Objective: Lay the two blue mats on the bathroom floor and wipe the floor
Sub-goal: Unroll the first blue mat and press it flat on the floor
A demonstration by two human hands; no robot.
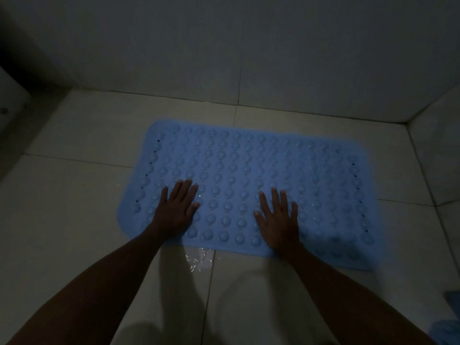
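A light blue rubber mat (249, 170) with rows of round bumps and small holes lies flat on the pale tiled floor (74, 195), its long side across the view. My left hand (178, 207) rests palm down on the mat's near left part, fingers spread. My right hand (278, 217) lies palm down on the near middle, fingers spread too. Neither hand holds anything. A bit of something blue (448, 317) shows at the right edge; I cannot tell if it is the second mat.
The room is dim. A tiled wall (224, 46) rises just behind the mat and another wall (443, 145) closes the right side. A small wet patch (199, 262) glistens on the floor by the mat's near edge. A dark fixture (10, 100) stands at far left.
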